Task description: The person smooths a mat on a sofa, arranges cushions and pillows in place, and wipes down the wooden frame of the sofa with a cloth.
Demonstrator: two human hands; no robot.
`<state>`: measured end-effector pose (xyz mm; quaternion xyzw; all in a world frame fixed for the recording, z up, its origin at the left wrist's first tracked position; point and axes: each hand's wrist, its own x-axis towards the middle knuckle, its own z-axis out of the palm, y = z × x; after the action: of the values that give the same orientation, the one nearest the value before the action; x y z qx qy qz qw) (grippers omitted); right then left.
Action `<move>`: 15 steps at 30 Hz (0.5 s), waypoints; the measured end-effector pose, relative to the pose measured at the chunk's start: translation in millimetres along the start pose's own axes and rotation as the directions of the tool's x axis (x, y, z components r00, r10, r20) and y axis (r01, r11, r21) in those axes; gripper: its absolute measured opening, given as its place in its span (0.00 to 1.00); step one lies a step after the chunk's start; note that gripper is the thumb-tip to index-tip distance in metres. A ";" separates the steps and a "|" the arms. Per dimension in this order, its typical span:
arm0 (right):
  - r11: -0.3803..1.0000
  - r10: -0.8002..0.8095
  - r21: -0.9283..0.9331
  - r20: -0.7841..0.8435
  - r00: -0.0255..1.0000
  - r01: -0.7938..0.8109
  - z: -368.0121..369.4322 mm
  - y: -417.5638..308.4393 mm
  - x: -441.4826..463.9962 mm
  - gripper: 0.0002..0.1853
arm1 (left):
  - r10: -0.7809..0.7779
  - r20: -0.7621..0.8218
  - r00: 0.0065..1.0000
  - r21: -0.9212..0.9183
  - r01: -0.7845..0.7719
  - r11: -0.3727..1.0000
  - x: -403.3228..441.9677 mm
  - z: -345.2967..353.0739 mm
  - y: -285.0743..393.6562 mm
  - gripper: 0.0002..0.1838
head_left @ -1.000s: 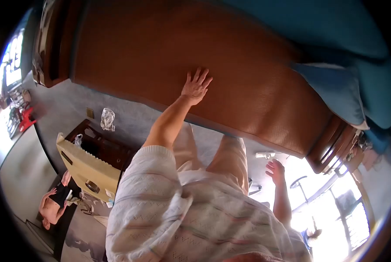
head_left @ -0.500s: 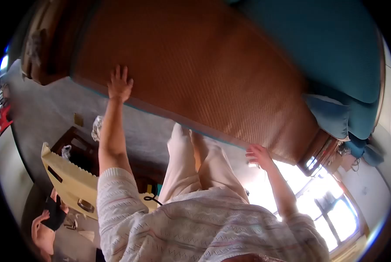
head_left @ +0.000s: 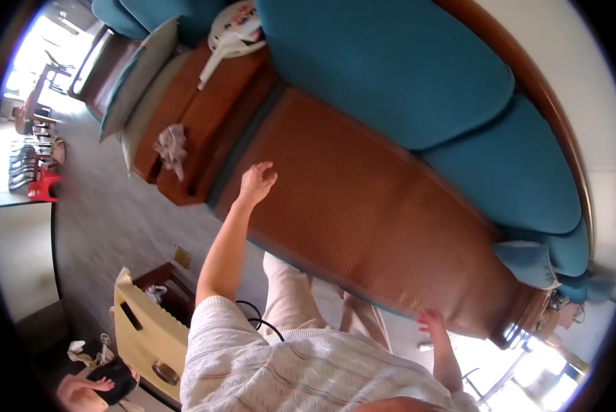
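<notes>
A brown woven mat (head_left: 363, 213) with a blue-green edge lies over the long sofa seat in front of me. My left hand (head_left: 258, 182) is over the mat toward its left end, fingers loosely bent and nothing held; whether it touches the surface I cannot tell. Near the mat's front edge, at the right, my right hand (head_left: 431, 321) is open with its fingers apart. Teal back cushions (head_left: 390, 69) run along the far side of the mat.
The wooden armrest (head_left: 205, 137) bears a crumpled cloth (head_left: 172, 147) and a white hand fan (head_left: 232, 41). A small blue pillow (head_left: 528, 262) rests at the right end. Behind me stand a cream-coloured table (head_left: 150, 329) and another person (head_left: 88, 391). A red stool (head_left: 45, 184) is far left.
My view has swung left, bringing the armrest, cloth and fan into sight. My left hand's fingers were spread flat on the mat and are now bent. My right hand stays by the front edge.
</notes>
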<state>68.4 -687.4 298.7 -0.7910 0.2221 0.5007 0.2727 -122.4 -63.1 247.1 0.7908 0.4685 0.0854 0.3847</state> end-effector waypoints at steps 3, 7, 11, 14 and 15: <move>0.994 0.039 0.099 -0.036 0.999 -0.035 63.9 -18.5 -9.9 0.14 | 0.239 -0.280 0.930 0.063 -0.231 0.971 74.9 -95.5 0.0 0.13; 0.990 0.117 -0.103 0.247 0.962 -0.094 165.3 -53.0 -38.5 0.15 | 0.303 -0.489 0.818 0.454 -0.058 0.889 148.6 -253.4 -46.8 0.14; 1.000 -0.015 0.001 0.395 0.919 0.016 222.1 -77.4 -34.7 0.15 | 0.099 -0.445 0.890 0.730 0.297 0.616 204.9 -380.4 -219.0 0.26; 0.985 -0.085 -0.118 0.315 0.945 0.128 238.1 -112.1 -47.4 0.17 | 0.034 -0.325 0.945 0.932 0.314 0.179 240.5 -450.6 -386.8 0.38; 0.989 -0.117 -0.052 0.268 0.956 0.136 240.0 -109.7 -48.1 0.13 | -0.066 -0.281 0.957 0.951 0.287 0.117 240.9 -467.3 -404.5 0.42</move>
<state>-43.4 -444.1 281.5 -0.7387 0.1151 0.5907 0.3036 -495.4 485.4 236.6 0.7758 0.5302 -0.2216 -0.2607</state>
